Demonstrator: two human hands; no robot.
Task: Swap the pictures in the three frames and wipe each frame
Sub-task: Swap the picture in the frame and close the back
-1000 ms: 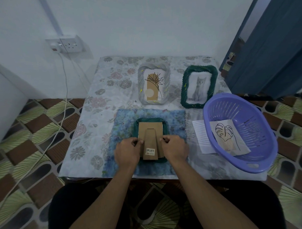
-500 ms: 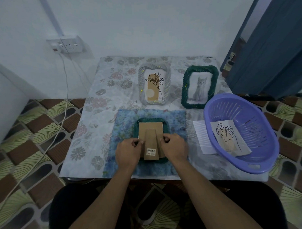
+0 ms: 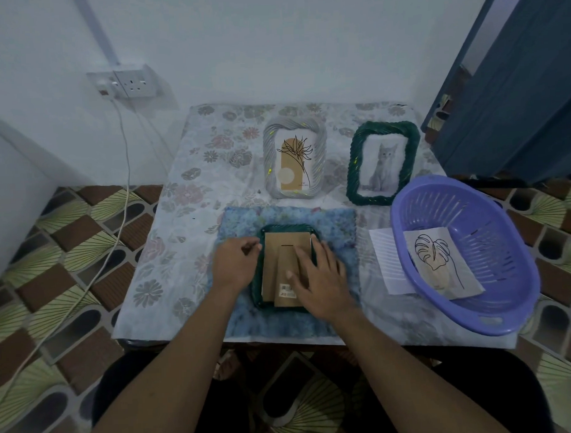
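Since a moment ago the right hand (image 3: 322,280) has uncurled from the frame's side and now lies flat, fingers spread, on the cardboard backing (image 3: 279,249) and its stand. The left hand (image 3: 235,266) remains at the left rim, its fingers curled and seemingly pinching the edge of the face-down frame (image 3: 288,228). That green frame lies on a blue cloth (image 3: 336,221) at the near middle of the surface (image 3: 187,226).

By my reckoning this is early or mid-task. The backing sits in place, though I cannot tell whether a picture is inside. Behind it stand a grey frame (image 3: 321,156) with a plant drawing and a second green frame (image 3: 386,128) showing a cat (image 3: 384,167). A loose leaf print (image 3: 438,259) waits in the purple basket (image 3: 499,247) on the right, which rests partly on a lined sheet (image 3: 384,261). Nothing shows any wiping done.

A floral cover is spread over the surface. It stands against a pale wall with a socket (image 3: 133,80) and a trailing cable (image 3: 124,176), on a patterned tile floor (image 3: 52,257), with a blue door (image 3: 516,95) at the right.
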